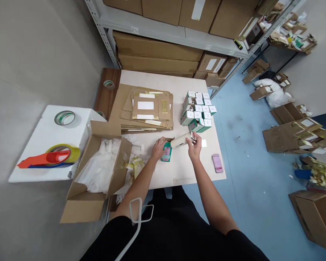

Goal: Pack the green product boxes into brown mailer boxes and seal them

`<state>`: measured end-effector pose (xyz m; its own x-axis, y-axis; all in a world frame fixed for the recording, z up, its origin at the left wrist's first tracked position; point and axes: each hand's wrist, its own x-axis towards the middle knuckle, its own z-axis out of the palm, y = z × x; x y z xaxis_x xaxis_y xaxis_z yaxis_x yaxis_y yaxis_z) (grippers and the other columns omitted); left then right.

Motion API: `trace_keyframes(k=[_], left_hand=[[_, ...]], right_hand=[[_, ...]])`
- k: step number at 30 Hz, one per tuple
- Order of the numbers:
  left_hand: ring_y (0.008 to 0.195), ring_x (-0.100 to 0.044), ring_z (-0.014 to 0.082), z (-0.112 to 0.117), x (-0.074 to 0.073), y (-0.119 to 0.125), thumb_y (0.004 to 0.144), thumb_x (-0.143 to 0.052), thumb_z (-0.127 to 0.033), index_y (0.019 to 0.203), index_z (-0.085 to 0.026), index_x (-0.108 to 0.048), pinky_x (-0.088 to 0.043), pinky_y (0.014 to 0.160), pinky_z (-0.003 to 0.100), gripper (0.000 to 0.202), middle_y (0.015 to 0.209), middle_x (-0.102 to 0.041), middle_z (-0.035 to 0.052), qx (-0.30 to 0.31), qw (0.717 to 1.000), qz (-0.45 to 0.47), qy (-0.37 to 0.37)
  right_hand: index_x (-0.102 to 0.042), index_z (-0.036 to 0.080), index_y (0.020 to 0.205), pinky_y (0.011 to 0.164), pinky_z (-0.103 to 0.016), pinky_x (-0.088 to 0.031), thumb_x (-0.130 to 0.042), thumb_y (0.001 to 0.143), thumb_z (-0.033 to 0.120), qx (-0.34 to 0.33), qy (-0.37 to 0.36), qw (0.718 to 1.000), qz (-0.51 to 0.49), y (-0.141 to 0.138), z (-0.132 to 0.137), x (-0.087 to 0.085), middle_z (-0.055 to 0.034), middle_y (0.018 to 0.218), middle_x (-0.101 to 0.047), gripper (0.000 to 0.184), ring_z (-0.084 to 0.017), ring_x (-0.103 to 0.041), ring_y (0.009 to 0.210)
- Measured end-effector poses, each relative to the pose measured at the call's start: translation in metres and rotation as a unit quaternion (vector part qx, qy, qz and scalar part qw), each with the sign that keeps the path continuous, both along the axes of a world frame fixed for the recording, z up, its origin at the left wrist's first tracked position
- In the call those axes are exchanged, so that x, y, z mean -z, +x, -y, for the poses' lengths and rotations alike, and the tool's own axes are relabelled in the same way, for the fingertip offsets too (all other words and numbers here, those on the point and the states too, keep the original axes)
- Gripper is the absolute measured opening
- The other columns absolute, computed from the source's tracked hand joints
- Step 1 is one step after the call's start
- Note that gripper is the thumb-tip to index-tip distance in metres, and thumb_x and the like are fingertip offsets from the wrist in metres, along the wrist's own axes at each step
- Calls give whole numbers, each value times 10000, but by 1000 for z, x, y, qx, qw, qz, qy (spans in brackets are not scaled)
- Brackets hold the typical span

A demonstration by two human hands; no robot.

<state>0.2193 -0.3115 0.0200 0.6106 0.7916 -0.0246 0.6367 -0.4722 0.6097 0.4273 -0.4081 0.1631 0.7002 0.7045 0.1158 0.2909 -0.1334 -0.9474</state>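
Note:
My right hand (195,148) grips a cream-white bottle (180,140) with a shiny metal cap, tilted with its base toward the left. My left hand (159,148) is closed around a small green and pink box (166,153) on the table. The bottle's base is close to the far end of this box; whether they touch I cannot tell. Beyond my right hand stands a group of white and green boxes (197,110), in rows. Past my left hand lies a stack of flattened cardboard (151,106).
An open carton (116,163) of white plastic wrap stands left of the table (190,170). A red tape dispenser (45,158) and a tape roll (64,117) lie on a white block (32,145). Shelving (168,20) with cartons rises behind. A purple item (218,164) sits near the right edge.

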Motion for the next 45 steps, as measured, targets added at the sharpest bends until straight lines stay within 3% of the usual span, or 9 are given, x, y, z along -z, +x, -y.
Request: trace_keyframes(k=[6, 14, 21, 26, 30, 33, 35, 38, 45], left_hand=[[1398, -537, 306, 58, -3, -11, 853, -740, -154, 1343, -250, -664, -487, 1178, 463, 506, 1538, -558, 107, -58, 997, 37, 37], [1371, -570, 318, 99, -1, -16, 926, -654, -166, 1333, -257, -674, -479, 1185, 470, 417, 1502, -598, 95, -114, 990, 75, -22], [1338, -588, 318, 106, -13, -18, 905, -680, -129, 1295, -275, -677, -461, 1183, 459, 416, 1402, -639, 127, -113, 987, 94, -72], [1298, -606, 294, 113, -17, -26, 896, -657, -95, 1238, -270, -677, -496, 1131, 432, 385, 1293, -679, 117, -106, 991, 72, -46], [1250, -645, 276, 119, -12, -29, 865, -706, -109, 1322, -268, -627, -536, 1062, 415, 490, 1347, -655, 100, -141, 981, 95, -90], [1180, -696, 257, 119, -5, -27, 796, -804, -170, 1542, -277, -431, -567, 1002, 402, 841, 1413, -631, 110, -215, 949, 146, -178], [1177, -707, 269, 119, -1, -25, 759, -831, -191, 1593, -267, -361, -566, 1009, 416, 960, 1364, -675, 113, -229, 931, 167, -232], [1228, -690, 308, 119, 4, -25, 776, -784, -184, 1545, -238, -465, -545, 1050, 454, 834, 1312, -722, 117, -193, 935, 169, -247], [1387, -589, 291, 103, 3, -30, 879, -652, -193, 1544, -216, -503, -485, 1145, 476, 681, 1466, -643, 128, -185, 948, 168, -196]], right_hand=[[-565, 244, 1379, 986, -415, -540, -670, 917, 518, -35, 21, 999, 14, -27, -27, 11, -126, 1366, -583, 548, -255, -589, 1214], [-628, 250, 1290, 1029, -428, -536, -708, 870, 456, -143, -35, 988, 56, -36, 3, 33, -122, 1355, -580, 475, -281, -553, 1279], [-651, 259, 1146, 1111, -472, -480, -750, 777, 361, -192, -113, 974, 27, -62, 16, 60, -79, 1284, -658, 396, -285, -604, 1242], [-713, 258, 1029, 1286, -529, -255, -751, 795, 335, -228, -135, 964, 29, -72, 45, 92, -107, 1381, -647, 250, -322, -382, 1522], [-594, 254, 1408, 1179, -522, -420, -762, 749, 387, -172, -156, 972, -31, -66, 64, 109, -134, 1636, -434, 693, -341, -434, 1496], [-513, 254, 1499, 1066, -516, -515, -814, 665, 407, -136, -195, 966, -106, -63, 69, 118, -160, 1550, -537, 900, -339, -623, 1299], [-575, 256, 1431, 1014, -505, -546, -831, 635, 401, -136, -214, 954, -161, -64, 70, 123, -123, 1335, -698, 849, -311, -705, 1137], [-688, 247, 1227, 976, -494, -562, -809, 626, 410, -144, -204, 945, -211, -70, 69, 128, -64, 1121, -773, 634, -294, -721, 1066], [-719, 221, 1173, 981, -461, -557, -754, 640, 427, -186, -143, 937, -260, -85, 39, 129, -78, 1203, -765, 572, -285, -688, 1124]])
